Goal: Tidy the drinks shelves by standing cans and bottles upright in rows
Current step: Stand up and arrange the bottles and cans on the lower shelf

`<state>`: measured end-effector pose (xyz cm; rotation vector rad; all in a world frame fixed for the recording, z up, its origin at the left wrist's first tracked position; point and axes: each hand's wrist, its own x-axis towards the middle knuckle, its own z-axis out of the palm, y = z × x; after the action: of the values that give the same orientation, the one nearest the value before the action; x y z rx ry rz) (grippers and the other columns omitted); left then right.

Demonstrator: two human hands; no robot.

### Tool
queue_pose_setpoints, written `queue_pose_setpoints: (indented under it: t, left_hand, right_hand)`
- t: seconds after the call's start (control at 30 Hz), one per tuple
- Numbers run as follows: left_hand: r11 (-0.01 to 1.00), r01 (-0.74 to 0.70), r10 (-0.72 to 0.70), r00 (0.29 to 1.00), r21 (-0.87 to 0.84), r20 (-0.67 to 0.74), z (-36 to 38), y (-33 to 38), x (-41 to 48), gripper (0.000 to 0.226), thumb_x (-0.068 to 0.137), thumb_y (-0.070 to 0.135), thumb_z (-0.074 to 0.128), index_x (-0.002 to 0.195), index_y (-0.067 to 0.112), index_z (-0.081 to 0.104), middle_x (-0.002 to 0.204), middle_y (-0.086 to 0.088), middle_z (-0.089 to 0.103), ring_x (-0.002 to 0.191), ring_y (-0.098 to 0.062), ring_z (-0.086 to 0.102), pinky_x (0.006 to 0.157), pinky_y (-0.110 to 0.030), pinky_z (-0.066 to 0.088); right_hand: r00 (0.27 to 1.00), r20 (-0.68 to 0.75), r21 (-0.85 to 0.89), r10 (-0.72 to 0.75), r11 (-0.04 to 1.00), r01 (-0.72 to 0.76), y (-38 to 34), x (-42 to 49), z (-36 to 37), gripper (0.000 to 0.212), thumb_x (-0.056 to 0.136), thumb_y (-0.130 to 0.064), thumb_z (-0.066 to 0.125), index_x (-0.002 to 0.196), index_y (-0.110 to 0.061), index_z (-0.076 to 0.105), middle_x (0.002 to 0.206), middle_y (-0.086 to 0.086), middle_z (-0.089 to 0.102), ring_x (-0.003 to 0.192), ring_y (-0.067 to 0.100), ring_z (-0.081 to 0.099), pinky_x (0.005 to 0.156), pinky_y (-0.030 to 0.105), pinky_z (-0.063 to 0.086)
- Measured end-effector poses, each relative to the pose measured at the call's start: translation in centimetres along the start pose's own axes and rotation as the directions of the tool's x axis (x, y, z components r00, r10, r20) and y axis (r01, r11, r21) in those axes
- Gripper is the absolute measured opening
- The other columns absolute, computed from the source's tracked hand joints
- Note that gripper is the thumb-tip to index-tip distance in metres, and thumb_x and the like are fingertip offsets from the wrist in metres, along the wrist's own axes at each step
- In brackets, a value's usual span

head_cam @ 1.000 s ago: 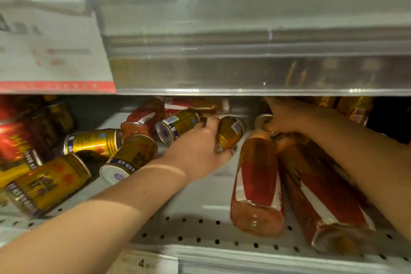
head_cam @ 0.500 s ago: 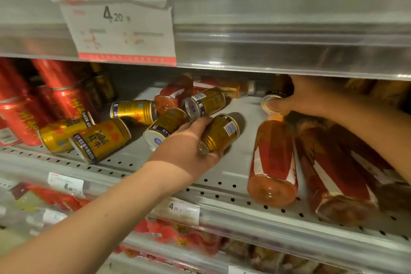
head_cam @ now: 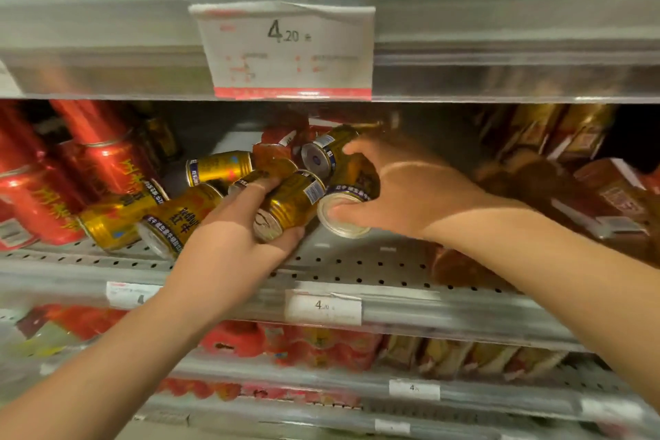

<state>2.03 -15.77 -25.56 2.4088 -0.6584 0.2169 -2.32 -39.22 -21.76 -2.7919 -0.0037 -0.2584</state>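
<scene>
Head view: the middle shelf (head_cam: 357, 268) is in disorder, and I judge the task to be at an early stage on this level. The left hand (head_cam: 228, 236) grips a gold can (head_cam: 293, 200) round its body, fingers above and thumb below. The can is tilted with one end toward the camera, near the middle of the shelf; whether it rests on the shelf cannot be told. The right hand (head_cam: 400, 189) holds a second gold can (head_cam: 348, 230) just beside the first, with the thumb across the near end and the fingers curled over the top. This can is also on its side. Neither held can is upright yet. At least four loose gold cans (head_cam: 218, 168) lie on their sides to the left of and behind the hands, pointing different ways and touching one another, in no row. Red cans (head_cam: 103, 157) at the left end appear to stand upright and need little attention. At the right end, what look like bottles (head_cam: 614, 196) are too blurred to count, and at least some seem to lie flat. Outstanding work, in my judgement: stand both held cans, right the loose ones, form a row and then deal with the right end. The shelves above and below are only partly visible, so their condition is not assessed.
</scene>
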Motion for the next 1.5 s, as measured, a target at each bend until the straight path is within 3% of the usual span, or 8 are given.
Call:
queue_pose_setpoints:
  t: [0.17, 0.27, 0.37, 0.57, 0.8, 0.97, 1.27, 1.5]
  left_hand:
    - [0.983, -0.069, 0.058, 0.996, 0.168, 0.069, -1.2, -2.1, -0.6, 0.072, 0.087, 0.052, 0.068, 0.151, 0.041, 0.036, 0.145, 0.004, 0.049, 0.13, -0.022, 0.049, 0.101, -0.034, 0.045]
    - [0.92, -0.207, 0.172, 0.976, 0.334, 0.131, -2.5, -3.2, -0.6, 0.073, 0.09, 0.048, 0.067, 0.154, 0.032, 0.037, 0.138, -0.002, 0.052, 0.124, -0.026, 0.05, 0.102, -0.038, 0.045]
    - [0.835, -0.307, 0.251, 0.951, 0.456, 0.181, -3.9, -4.1, 0.1, 0.072, 0.087, 0.047, 0.069, 0.15, 0.023, 0.046, 0.132, -0.006, 0.059, 0.116, -0.03, 0.056, 0.1, -0.045, 0.046]
    - [0.772, -0.378, 0.296, 0.925, 0.51, 0.237, -4.6, -5.2, 1.0, 0.071, 0.085, 0.06, 0.061, 0.144, 0.022, 0.048, 0.122, -0.004, 0.064, 0.112, -0.03, 0.057, 0.103, -0.043, 0.039]
    - [0.821, -0.357, 0.252, 0.927, 0.445, 0.279, -4.7, -5.6, 2.3, 0.072, 0.089, 0.075, 0.038, 0.147, 0.031, 0.036, 0.138, 0.004, 0.054, 0.126, -0.02, 0.049, 0.108, -0.036, 0.035]
    - [0.928, -0.256, 0.194, 0.953, 0.272, 0.235, -5.1, -5.7, 2.7, 0.056, 0.097, 0.064, 0.039, 0.141, 0.032, 0.05, 0.136, 0.003, 0.058, 0.126, -0.021, 0.051, 0.11, -0.038, 0.035]
    - [0.952, -0.227, 0.187, 0.963, 0.207, 0.196, -4.9, -6.1, 2.4, 0.049, 0.095, 0.057, 0.048, 0.139, 0.036, 0.053, 0.136, 0.008, 0.059, 0.127, -0.017, 0.048, 0.108, -0.032, 0.032]
    - [0.974, -0.208, 0.192, 0.97, 0.093, 0.152, -5.4, -7.3, 5.3, 0.051, 0.089, 0.063, 0.045, 0.133, 0.039, 0.058, 0.124, 0.023, 0.054, 0.121, -0.001, 0.046, 0.098, -0.023, 0.035]
  right_hand:
    - [0.997, -0.016, -0.024, 0.075, 0.997, -0.075, -3.4, -0.5, 2.4, 0.087, 0.069, -0.081, 0.062, 0.14, -0.042, 0.03, 0.135, -0.012, 0.045, 0.125, 0.017, 0.046, 0.086, 0.03, 0.041]
    - [0.994, -0.013, -0.038, 0.113, 0.993, -0.113, -4.9, -1.0, 3.2, 0.089, 0.068, -0.084, 0.058, 0.141, -0.044, 0.027, 0.12, -0.014, 0.042, 0.123, 0.018, 0.046, 0.087, 0.032, 0.046]
    - [0.983, -0.03, -0.07, 0.181, 0.981, -0.183, -6.1, -1.1, 4.3, 0.092, 0.07, -0.086, 0.054, 0.145, -0.042, 0.026, 0.132, -0.006, 0.045, 0.124, 0.022, 0.046, 0.09, 0.035, 0.048]
    - [0.961, -0.052, -0.113, 0.273, 0.954, -0.277, -8.2, -0.4, 6.3, 0.085, 0.075, -0.082, 0.054, 0.141, -0.031, 0.034, 0.133, 0.006, 0.044, 0.129, 0.03, 0.041, 0.093, 0.04, 0.047]
    - [0.951, 0.008, -0.089, 0.31, 0.947, -0.308, -8.9, 0.5, 5.9, 0.09, 0.074, -0.09, 0.041, 0.144, -0.034, 0.035, 0.135, 0.003, 0.04, 0.129, 0.029, 0.041, 0.092, 0.04, 0.046]
    - [0.963, -0.051, -0.043, 0.265, 0.963, -0.267, -8.3, 1.3, 5.4, 0.072, 0.086, -0.085, 0.019, 0.137, -0.038, 0.04, 0.112, -0.004, 0.041, 0.101, 0.02, 0.05, 0.072, 0.034, 0.04]
    - [0.979, -0.162, 0.022, 0.126, 0.992, -0.124, -6.6, 2.4, 5.3, 0.028, 0.103, -0.041, 0.041, 0.128, -0.029, 0.048, 0.113, -0.004, 0.049, 0.093, 0.012, 0.045, 0.074, 0.026, 0.036]
    - [0.954, -0.272, 0.09, 0.127, 0.99, -0.107, -6.0, 3.9, 6.3, 0.018, 0.101, -0.039, 0.051, 0.115, -0.028, 0.055, 0.101, -0.009, 0.045, 0.089, 0.01, 0.045, 0.067, 0.01, 0.028]
